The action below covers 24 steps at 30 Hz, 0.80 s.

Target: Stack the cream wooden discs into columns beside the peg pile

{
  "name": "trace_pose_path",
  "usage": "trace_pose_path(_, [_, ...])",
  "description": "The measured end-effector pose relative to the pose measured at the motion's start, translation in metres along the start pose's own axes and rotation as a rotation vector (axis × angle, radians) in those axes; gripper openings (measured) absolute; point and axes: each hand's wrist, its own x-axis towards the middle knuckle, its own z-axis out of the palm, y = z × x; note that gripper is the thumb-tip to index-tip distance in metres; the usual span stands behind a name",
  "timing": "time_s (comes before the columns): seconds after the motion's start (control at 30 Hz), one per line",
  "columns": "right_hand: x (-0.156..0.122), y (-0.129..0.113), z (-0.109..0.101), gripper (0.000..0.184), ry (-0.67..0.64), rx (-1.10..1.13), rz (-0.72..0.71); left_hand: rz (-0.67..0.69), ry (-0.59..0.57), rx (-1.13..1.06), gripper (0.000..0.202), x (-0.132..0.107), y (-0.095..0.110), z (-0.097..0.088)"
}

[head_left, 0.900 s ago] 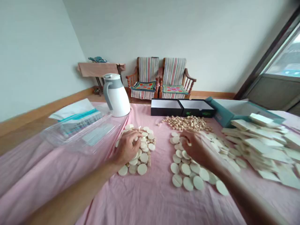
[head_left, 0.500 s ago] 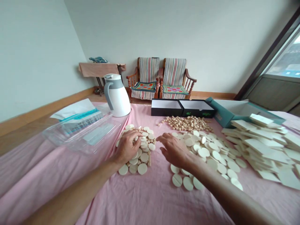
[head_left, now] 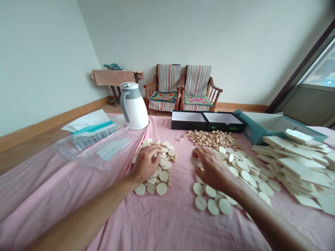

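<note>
My left hand [head_left: 146, 162] rests over a heap of pale round wooden discs [head_left: 161, 189] on the left. Its fingers are bent and drawn toward the thumb; whatever lies between the tips is hidden. Small tan wooden pieces [head_left: 172, 158] show among these discs. My right hand [head_left: 210, 167] reaches over the left edge of a larger spread of similar discs [head_left: 224, 206]. Its thumb and fingers are bent but apart, and a loose disc [head_left: 195, 161] shows beside them. I cannot see the right hand gripping it.
Behind the discs lies a pile of small wooden pieces [head_left: 211, 138], near two black boxes [head_left: 188, 125]. A teal box [head_left: 253, 134] and stacked pale square boards [head_left: 300, 160] stand right. A white jug [head_left: 137, 113] and clear plastic packaging [head_left: 104, 150] sit left on the pink cloth [head_left: 157, 223].
My right hand has moved right, away from the left heap and over the larger disc spread. My left hand stays at its heap. The whole view has shifted slightly.
</note>
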Motion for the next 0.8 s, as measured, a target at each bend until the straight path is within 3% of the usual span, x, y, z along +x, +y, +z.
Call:
trace_pose_path(0.17, [-0.030,0.039,-0.035,0.023,0.078,-0.190,0.172,-0.027,-0.010,0.002,0.014,0.001,0.000,0.001])
trace_pose_path(0.27, [-0.030,0.037,-0.039,0.025,0.123,-0.189,0.173,-0.032,-0.009,-0.008,0.014,0.002,0.000,0.001])
trace_pose_path(0.37, [-0.012,0.016,-0.026,0.018,0.103,-0.036,0.096,-0.033,-0.003,-0.009,0.014,0.001,-0.001,0.002])
trace_pose_path(0.5, [0.021,-0.017,0.006,0.020,-0.041,0.066,-0.034,-0.032,-0.010,0.003,0.015,0.000,-0.002,0.002])
trace_pose_path(0.63, [0.042,-0.036,0.033,0.019,-0.092,-0.012,-0.028,-0.018,-0.017,0.007,0.016,0.000,0.001,0.000])
trace_pose_path(0.8, [0.049,-0.041,0.046,0.016,-0.069,-0.066,0.031,-0.010,-0.021,0.011,0.017,0.000,0.003,-0.001])
